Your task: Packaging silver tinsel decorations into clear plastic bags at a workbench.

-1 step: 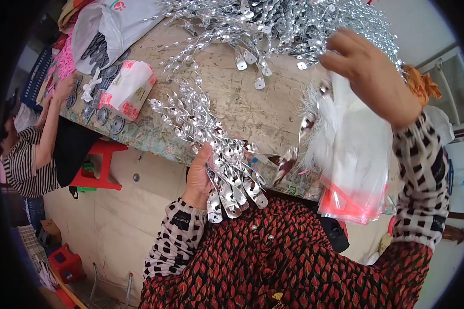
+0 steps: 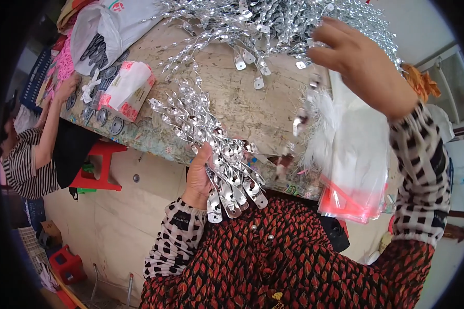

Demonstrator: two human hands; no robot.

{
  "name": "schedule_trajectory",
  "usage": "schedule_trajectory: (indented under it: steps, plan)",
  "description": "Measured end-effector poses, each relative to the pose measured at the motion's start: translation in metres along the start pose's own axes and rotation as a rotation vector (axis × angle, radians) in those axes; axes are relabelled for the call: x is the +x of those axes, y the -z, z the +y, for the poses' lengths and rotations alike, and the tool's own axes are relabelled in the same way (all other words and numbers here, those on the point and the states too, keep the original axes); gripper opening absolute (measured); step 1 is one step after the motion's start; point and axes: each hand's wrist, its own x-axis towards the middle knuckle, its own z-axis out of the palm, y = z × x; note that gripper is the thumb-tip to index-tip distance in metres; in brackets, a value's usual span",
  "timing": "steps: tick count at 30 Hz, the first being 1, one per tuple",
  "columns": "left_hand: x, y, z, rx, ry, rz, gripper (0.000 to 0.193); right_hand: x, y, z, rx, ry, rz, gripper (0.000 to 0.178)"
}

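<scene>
Worn and stained, the counter (image 2: 278, 103) runs across my view at a slant, with a pale floor (image 2: 134, 216) below it on the left. Nearest the middle I have the silver bundle (image 2: 227, 149), a sheaf of shiny twisted strips; its upper sprays lie over the counter, and its flat, rounded tabs (image 2: 232, 208) hang past the near edge, above the lap of a dark dress with a red leaf pattern (image 2: 273, 252). I see the left grip (image 2: 198, 177) closed around the bundle, thumb uppermost. To the right, the right grip (image 2: 363, 67) is raised over the counter with its fingers curled. Just below it a blurred silver strip (image 2: 297, 126) dangles; I cannot tell from here whether the fingers are closed on it.

Beside that strip I make out white fluffy fibres (image 2: 319, 134), and next to them a stack of clear plastic bags (image 2: 358, 149) with red ends. Along the far side spreads a large heap of silver strands (image 2: 304, 26). Leftward stand a red-and-white tissue box (image 2: 143, 87) and a white sack (image 2: 131, 28) with dark discs (image 2: 94, 51) at its mouth. At the far left, a co-worker's hand (image 2: 67, 87) reaches onto the counter, near a red stool (image 2: 105, 167).
</scene>
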Motion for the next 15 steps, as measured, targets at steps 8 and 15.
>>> schedule_trajectory:
  steps: [8, 15]
  plan:
    - [-0.005, -0.002, 0.005, -0.122, 0.131, -0.044, 0.058, 0.111, -0.043, -0.068, 0.317, 0.401, 0.085, 0.010]
    - [-0.008, 0.000, 0.005, -0.253, 0.135, 0.036, 0.052, 0.091, -0.105, -0.110, 0.784, -0.094, 0.419, 0.038]
